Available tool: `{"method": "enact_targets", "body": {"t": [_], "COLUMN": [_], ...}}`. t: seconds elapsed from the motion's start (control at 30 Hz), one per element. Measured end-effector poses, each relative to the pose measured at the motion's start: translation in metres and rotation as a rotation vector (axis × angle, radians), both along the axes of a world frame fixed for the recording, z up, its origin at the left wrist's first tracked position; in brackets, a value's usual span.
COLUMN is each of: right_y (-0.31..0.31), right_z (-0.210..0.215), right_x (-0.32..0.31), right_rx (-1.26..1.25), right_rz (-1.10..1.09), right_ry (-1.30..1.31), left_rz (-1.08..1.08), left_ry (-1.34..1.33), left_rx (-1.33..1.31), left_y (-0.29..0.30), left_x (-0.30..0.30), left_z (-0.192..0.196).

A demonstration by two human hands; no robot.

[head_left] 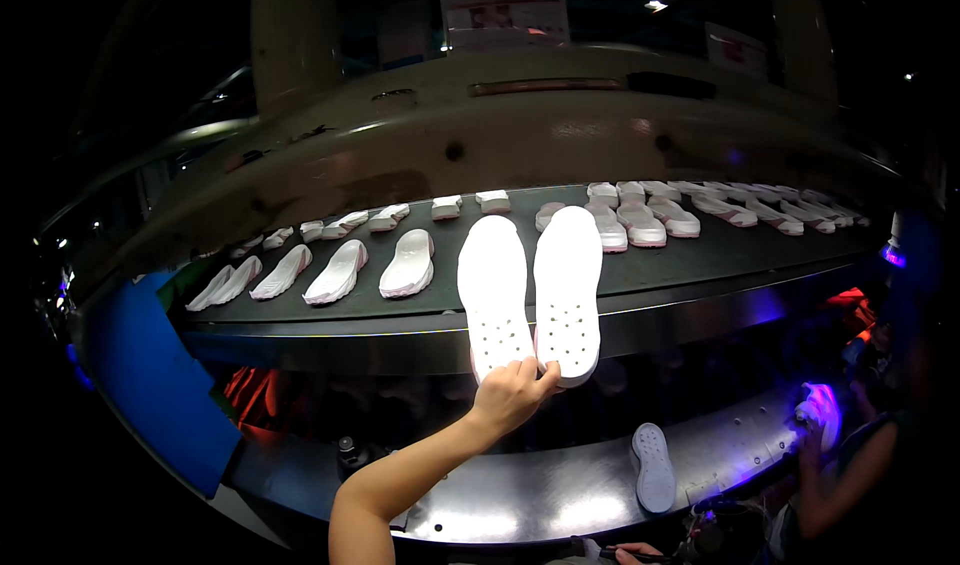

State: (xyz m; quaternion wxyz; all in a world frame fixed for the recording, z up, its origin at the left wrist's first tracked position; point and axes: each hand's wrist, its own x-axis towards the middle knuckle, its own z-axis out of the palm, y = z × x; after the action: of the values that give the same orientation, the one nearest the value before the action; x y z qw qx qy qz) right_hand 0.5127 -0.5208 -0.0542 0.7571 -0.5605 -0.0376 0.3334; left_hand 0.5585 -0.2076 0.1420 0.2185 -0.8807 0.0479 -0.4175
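My left hand (pixel 515 393) is closed around the heel ends of two white shoe soles, pinching them between thumb and fingers. The left sole (pixel 493 285) and the right sole (pixel 568 285) stand nearly upright side by side, with small holes in their heel parts and pinkish side edges. They rise in front of the dark belt's front edge and hide part of it. At the lower edge, what appears to be my right hand (pixel 632 553) shows only in part, its fingers closed on a thin dark stick-like tool. A lone white sole (pixel 654 467) lies on the metal shelf below.
White and pink soles (pixel 407 265) rest in rows on the dark belt (pixel 460 250), under a low machine hood (pixel 560 135). A metal shelf (pixel 540 510) runs beneath, with a dark bottle (pixel 347 453). Another person's arm (pixel 850 480) and a purple-lit shoe (pixel 820 410) are at right.
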Motion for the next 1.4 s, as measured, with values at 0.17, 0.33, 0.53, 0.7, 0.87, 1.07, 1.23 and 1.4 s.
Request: {"method": "enact_targets", "body": {"t": [0.17,0.33,0.53,0.7,0.87,1.07,1.23,1.4], "right_y": [-0.005,-0.009,-0.016,-0.006,0.009,0.013,0.012,0.008], "right_z": [-0.002,0.001,-0.016,-0.018,-0.015,-0.039,-0.033,-0.031], "right_x": [0.004,0.003,0.001,0.009,0.021,0.03,0.035,0.033], "right_rx": [0.003,0.02,0.041,-0.053,-0.043,-0.035,-0.039,-0.02], "right_rz": [-0.028,-0.046,-0.082,-0.083,-0.079,-0.046,-0.02,-0.057], "right_ry": [0.023,0.043,0.074,0.089,0.112,0.124,0.148,0.188], "left_rz": [0.049,0.228,0.34,0.31,0.771,0.577,0.427,0.139], "left_ry": [-0.021,0.037,0.335,0.203,0.287,0.123,0.41,0.372], "left_rx": [-0.211,-0.308,-0.309,-0.244,-0.449,-0.132,-0.495,-0.476], "left_y": [-0.015,-0.003,0.074,0.133,0.115,0.121,0.115,0.113], "left_x": [0.011,0.053,0.094,0.106,0.143,0.166,0.179,0.178], "left_z": [0.031,0.062,0.076,0.068,0.066,0.052,0.071,0.064]}}
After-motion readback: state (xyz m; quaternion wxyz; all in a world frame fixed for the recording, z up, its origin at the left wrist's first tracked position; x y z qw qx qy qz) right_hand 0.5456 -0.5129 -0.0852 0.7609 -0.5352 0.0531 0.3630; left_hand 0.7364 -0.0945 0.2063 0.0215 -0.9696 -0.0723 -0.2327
